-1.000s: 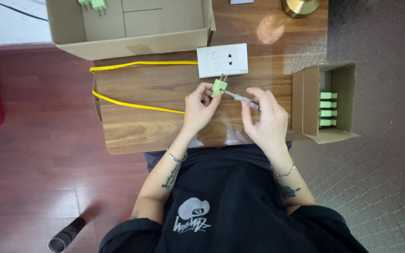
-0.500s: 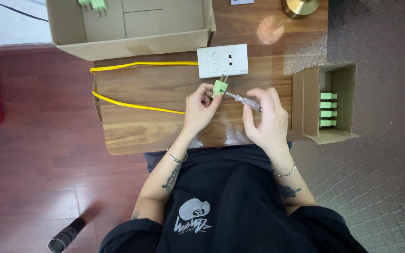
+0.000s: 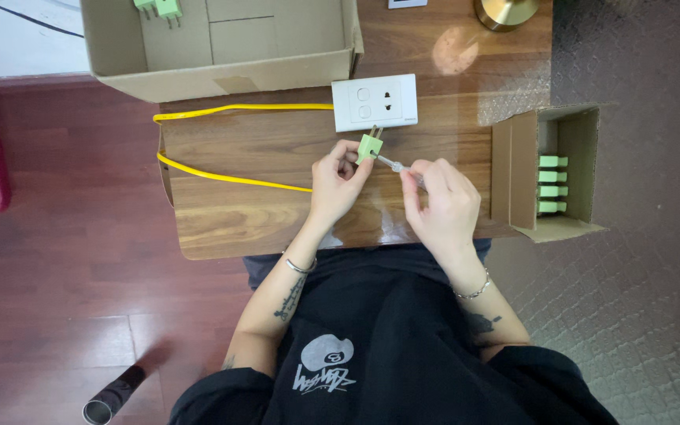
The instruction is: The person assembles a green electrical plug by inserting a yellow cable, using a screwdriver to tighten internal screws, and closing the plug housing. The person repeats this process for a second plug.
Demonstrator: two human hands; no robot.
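Observation:
My left hand (image 3: 338, 179) pinches a small green plug (image 3: 369, 146) with two metal prongs pointing toward a white wall socket plate (image 3: 375, 101) on the wooden table (image 3: 230, 212). My right hand (image 3: 444, 203) grips a small screwdriver (image 3: 393, 164) whose metal tip meets the side of the plug. A yellow cable (image 3: 222, 175) loops across the table from the socket plate and runs under my left hand.
A large open cardboard box (image 3: 222, 47) at the table's far edge holds two green plugs (image 3: 159, 8). A smaller open box (image 3: 548, 169) at the right holds several green plugs. A brass lamp base (image 3: 505, 11) stands far right. A dark cylinder (image 3: 112, 397) lies on the floor.

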